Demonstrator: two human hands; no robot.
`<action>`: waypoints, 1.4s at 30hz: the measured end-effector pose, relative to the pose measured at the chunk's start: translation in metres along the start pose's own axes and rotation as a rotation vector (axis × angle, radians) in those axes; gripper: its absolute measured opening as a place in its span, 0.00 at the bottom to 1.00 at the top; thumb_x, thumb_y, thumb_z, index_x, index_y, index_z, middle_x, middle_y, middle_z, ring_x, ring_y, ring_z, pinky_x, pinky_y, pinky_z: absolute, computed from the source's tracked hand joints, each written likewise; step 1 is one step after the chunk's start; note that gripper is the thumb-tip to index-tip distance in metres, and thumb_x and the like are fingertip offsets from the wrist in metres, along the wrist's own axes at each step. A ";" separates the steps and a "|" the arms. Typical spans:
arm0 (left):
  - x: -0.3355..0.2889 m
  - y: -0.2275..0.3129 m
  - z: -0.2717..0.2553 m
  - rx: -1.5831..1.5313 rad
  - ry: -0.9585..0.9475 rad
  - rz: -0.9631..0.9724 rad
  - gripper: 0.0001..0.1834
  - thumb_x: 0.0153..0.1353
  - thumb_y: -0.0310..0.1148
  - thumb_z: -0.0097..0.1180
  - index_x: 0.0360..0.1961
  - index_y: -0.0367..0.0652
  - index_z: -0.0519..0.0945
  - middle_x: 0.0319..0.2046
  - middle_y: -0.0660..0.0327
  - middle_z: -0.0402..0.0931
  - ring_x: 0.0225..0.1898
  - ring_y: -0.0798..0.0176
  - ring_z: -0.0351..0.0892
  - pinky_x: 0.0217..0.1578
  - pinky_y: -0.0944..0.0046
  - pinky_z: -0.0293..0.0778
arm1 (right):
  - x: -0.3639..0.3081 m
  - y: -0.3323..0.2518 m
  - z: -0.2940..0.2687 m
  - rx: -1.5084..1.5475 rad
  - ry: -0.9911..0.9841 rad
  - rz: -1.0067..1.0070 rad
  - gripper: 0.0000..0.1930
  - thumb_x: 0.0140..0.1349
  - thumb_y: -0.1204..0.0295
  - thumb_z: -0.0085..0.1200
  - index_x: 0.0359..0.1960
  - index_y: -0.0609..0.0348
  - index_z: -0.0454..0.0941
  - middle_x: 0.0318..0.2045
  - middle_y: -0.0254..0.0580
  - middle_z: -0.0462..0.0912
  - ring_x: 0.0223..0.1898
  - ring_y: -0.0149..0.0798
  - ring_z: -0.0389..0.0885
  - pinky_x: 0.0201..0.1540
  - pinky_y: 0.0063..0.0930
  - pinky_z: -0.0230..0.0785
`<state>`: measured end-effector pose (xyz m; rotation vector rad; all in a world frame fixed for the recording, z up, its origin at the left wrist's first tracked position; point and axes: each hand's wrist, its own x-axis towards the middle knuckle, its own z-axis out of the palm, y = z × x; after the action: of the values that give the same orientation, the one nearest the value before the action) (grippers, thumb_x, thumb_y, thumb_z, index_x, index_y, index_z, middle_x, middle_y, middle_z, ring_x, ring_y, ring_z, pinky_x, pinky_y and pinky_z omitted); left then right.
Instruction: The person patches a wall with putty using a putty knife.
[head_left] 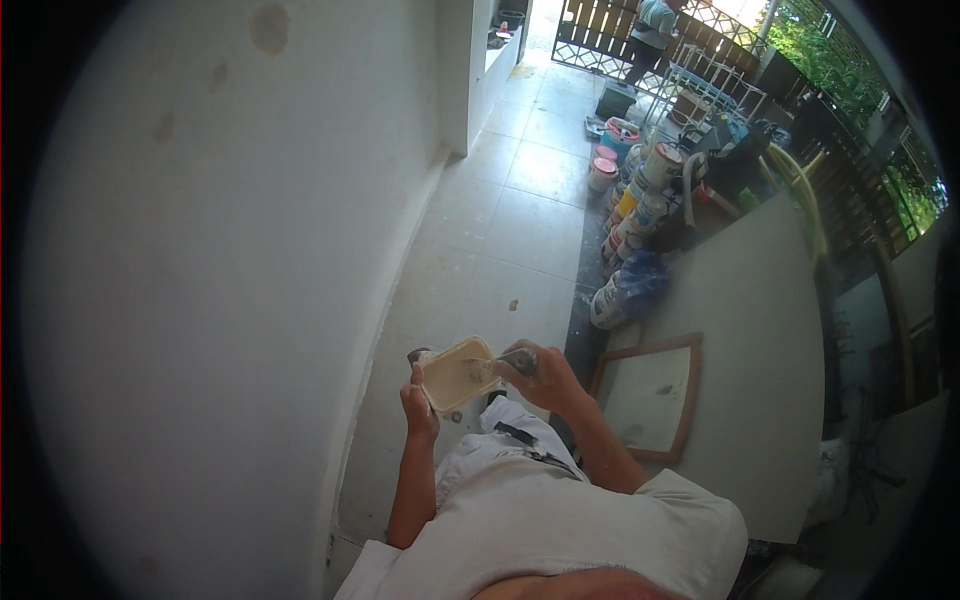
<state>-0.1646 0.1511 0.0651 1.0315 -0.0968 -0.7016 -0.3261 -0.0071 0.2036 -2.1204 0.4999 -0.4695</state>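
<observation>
The left hand (418, 405) curls partway closed along the outer side of a shallow tray (447, 380), gripping it from its left; the tray sits between the person's two hands, tilted. It is cream-coloured and smooth, a rectangle with rounded corners and a thin raised rim. The right hand (543, 377) is folded around a dark-handled tool (518, 361), whose working end reaches over the tray's right part, where rough greyish lumps of paste (481, 370) show; the exact shape of that end is too small to tell.

Left of the left hand rises a matt, pale wall (230, 300) with brownish blotches, its foot running as a long edge near that hand. Beyond both hands, large glossy floor tiles (525, 200) with thin joints form an open strip, marked by a small brown patch. To the right hand's right, a wood-framed panel (648, 395) leans or lies against a broad, flat board (745, 340); which, one cannot tell. Farther off past the right hand, round plastic buckets (660, 165) and a crumpled blue bag (643, 278) border the strip, leaving room between them and the wall.
</observation>
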 end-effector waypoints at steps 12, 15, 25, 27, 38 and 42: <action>0.036 0.030 0.028 -0.092 0.171 0.067 0.29 0.70 0.52 0.44 0.55 0.34 0.73 0.47 0.56 0.77 0.46 0.60 0.80 0.45 0.62 0.77 | 0.056 -0.014 0.000 0.036 -0.324 -0.323 0.18 0.57 0.70 0.64 0.49 0.59 0.80 0.30 0.49 0.85 0.27 0.45 0.84 0.34 0.33 0.75; 0.055 0.042 0.047 -0.102 0.193 0.079 0.30 0.70 0.53 0.43 0.56 0.34 0.72 0.49 0.55 0.76 0.48 0.60 0.80 0.46 0.61 0.77 | 0.082 -0.014 -0.017 -0.001 -0.309 -0.400 0.18 0.55 0.69 0.66 0.47 0.59 0.81 0.30 0.48 0.85 0.28 0.45 0.84 0.35 0.34 0.75; 0.158 0.085 0.146 -0.076 0.184 0.122 0.29 0.71 0.52 0.40 0.59 0.37 0.71 0.52 0.57 0.76 0.52 0.60 0.78 0.51 0.59 0.74 | 0.209 0.005 -0.086 0.007 -0.202 -0.462 0.15 0.50 0.64 0.71 0.35 0.57 0.81 0.29 0.43 0.84 0.27 0.45 0.83 0.32 0.33 0.75; 0.183 0.090 0.167 -0.085 0.154 0.134 0.29 0.71 0.52 0.39 0.59 0.38 0.70 0.53 0.58 0.75 0.53 0.61 0.77 0.52 0.59 0.74 | 0.235 0.011 -0.106 -0.005 -0.113 -0.482 0.14 0.50 0.66 0.71 0.36 0.55 0.80 0.29 0.43 0.84 0.26 0.44 0.83 0.31 0.31 0.75; 0.298 0.096 0.272 -0.111 0.073 0.164 0.27 0.71 0.53 0.38 0.59 0.44 0.69 0.54 0.60 0.74 0.57 0.60 0.72 0.58 0.57 0.67 | 0.344 0.055 -0.188 0.176 -0.008 -0.263 0.14 0.54 0.71 0.67 0.40 0.62 0.79 0.28 0.47 0.85 0.28 0.39 0.85 0.34 0.28 0.76; 0.327 0.084 0.292 -0.125 0.069 0.171 0.27 0.71 0.53 0.37 0.60 0.44 0.69 0.54 0.60 0.74 0.57 0.60 0.72 0.58 0.57 0.67 | 0.370 0.065 -0.216 0.129 -0.030 -0.275 0.13 0.55 0.70 0.66 0.39 0.62 0.80 0.28 0.47 0.85 0.28 0.39 0.85 0.34 0.27 0.76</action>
<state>0.0172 -0.2303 0.2081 0.9146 -0.0793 -0.5102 -0.1318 -0.3766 0.3201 -2.0760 0.1553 -0.6069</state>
